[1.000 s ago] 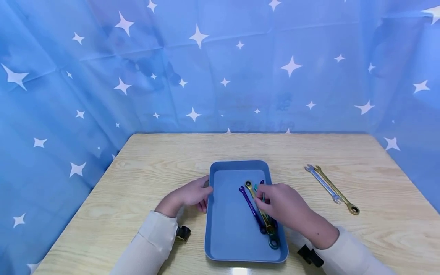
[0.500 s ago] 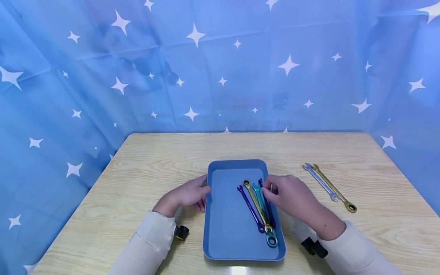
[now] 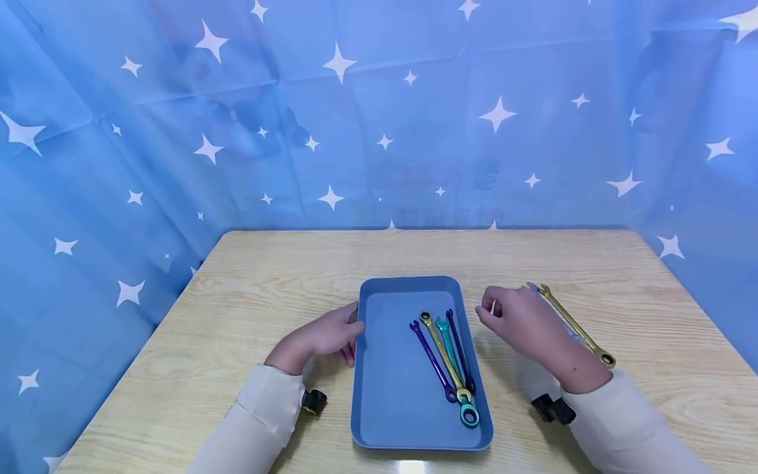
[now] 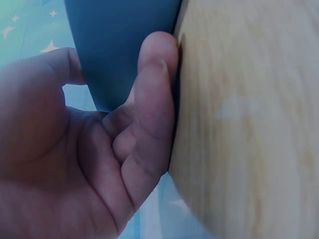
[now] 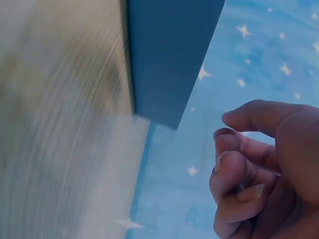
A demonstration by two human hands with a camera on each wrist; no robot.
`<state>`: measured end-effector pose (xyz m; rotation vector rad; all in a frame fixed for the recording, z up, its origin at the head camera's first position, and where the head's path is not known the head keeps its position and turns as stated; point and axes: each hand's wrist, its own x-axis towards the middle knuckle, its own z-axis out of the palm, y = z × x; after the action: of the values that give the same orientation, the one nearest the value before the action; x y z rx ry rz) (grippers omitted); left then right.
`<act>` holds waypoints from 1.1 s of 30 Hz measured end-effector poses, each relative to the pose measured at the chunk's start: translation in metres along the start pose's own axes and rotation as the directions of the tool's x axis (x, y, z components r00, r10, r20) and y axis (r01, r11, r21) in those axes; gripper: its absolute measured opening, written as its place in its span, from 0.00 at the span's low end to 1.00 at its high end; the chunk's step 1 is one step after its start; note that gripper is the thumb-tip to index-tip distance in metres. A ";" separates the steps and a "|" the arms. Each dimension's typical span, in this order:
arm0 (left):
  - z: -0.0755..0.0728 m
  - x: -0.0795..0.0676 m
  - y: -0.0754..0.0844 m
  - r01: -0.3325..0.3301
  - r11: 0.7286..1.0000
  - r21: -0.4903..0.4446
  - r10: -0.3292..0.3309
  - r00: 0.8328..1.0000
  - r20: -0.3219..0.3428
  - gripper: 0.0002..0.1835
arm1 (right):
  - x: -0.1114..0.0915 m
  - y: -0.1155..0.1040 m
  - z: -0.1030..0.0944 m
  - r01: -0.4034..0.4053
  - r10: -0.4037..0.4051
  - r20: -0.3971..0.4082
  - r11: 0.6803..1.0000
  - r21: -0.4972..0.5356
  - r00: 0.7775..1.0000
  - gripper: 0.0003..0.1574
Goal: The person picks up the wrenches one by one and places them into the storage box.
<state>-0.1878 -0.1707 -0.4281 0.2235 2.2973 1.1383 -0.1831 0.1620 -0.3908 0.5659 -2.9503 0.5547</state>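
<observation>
My left hand (image 3: 322,336) grips the left side of the blue tray (image 3: 379,434), thumb over the rim and fingers against the outer wall, as the left wrist view shows. Inside the tray, toward its right side, lie a purple wrench (image 3: 432,362), a gold wrench (image 3: 438,345), a teal wrench (image 3: 470,416) and a dark purple wrench (image 3: 460,349). The gold one crosses over the teal one near the bottom. My right hand (image 3: 524,322) hovers right of the tray, its fingers loosely curled around nothing. The right wrist view shows a gap between thumb and fingertip.
On the wooden table (image 3: 284,276), behind my right hand, lie another gold wrench (image 3: 571,320) and a silver-blue wrench (image 3: 531,287), mostly hidden by that hand. A blue star-patterned curtain (image 3: 379,164) stands behind the table.
My right hand has moved from over the wrenches in the tray out to the right, past the rim, uncovering the teal and dark purple wrenches. The left hand stays on the tray.
</observation>
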 end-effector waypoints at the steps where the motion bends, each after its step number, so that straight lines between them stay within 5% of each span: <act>1: 0.000 0.000 0.000 0.001 1.000 0.002 -0.001 1.000 -0.002 0.35 | 0.000 0.003 0.000 -0.004 0.003 -0.004 1.000 -0.013 1.000 0.08; 33: 0.000 -0.001 0.001 -0.006 1.000 -0.017 0.006 1.000 -0.006 0.32 | 0.003 0.066 -0.013 -0.220 0.223 0.147 0.975 -0.034 0.964 0.11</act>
<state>-0.1876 -0.1704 -0.4266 0.2213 2.2925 1.1629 -0.2101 0.2226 -0.4000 0.2875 -3.1821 0.5266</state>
